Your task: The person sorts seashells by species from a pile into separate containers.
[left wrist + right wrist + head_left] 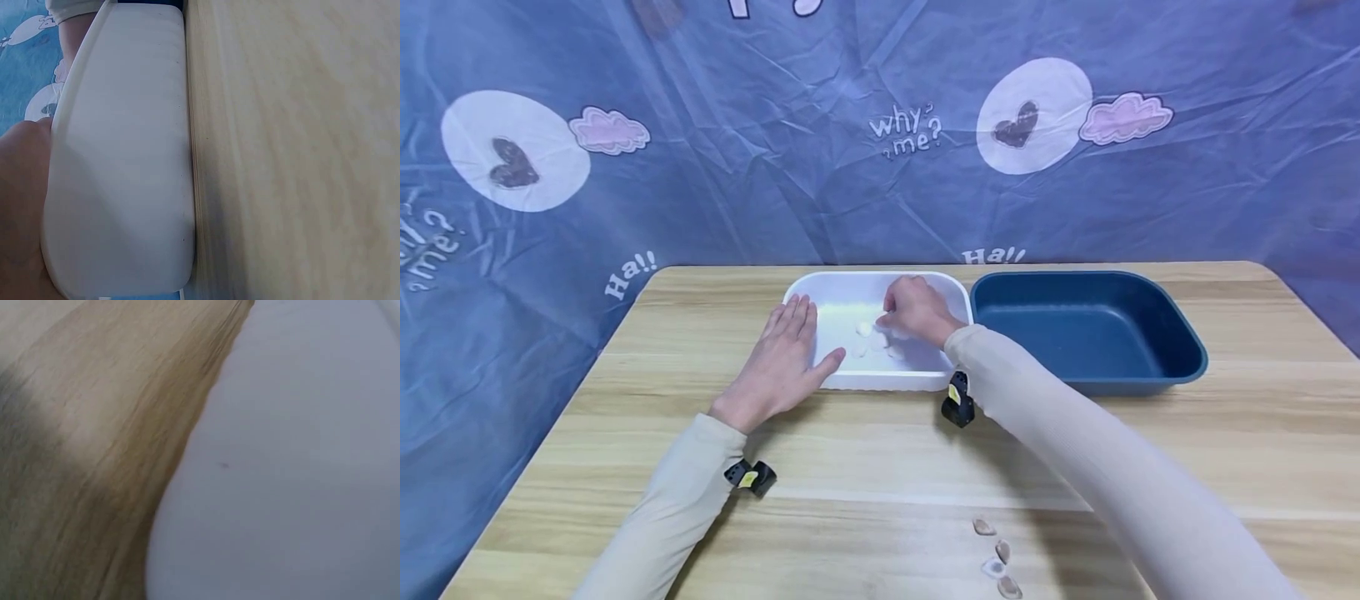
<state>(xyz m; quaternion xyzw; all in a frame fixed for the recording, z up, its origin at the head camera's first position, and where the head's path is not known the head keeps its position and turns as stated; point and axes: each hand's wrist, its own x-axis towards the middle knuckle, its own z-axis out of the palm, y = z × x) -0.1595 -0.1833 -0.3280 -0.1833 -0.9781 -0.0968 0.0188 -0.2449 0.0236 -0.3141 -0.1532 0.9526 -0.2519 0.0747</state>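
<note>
A white tray stands at the far side of the table, with several small whitish shells on its floor. My left hand rests on the tray's left rim, fingers straight and thumb out along the near edge. Over the inside of the tray, my right hand has curled fingers and pinches a small whitish shell at the thumb tip. The left wrist view shows the tray's outer wall with part of the left hand beside it. Only the tray wall and tabletop fill the blurred right wrist view.
A dark blue tray stands right beside the white one, partly behind the right sleeve. Several brownish and pale shells lie in a short row near the table's front. A blue printed cloth hangs behind the wooden table.
</note>
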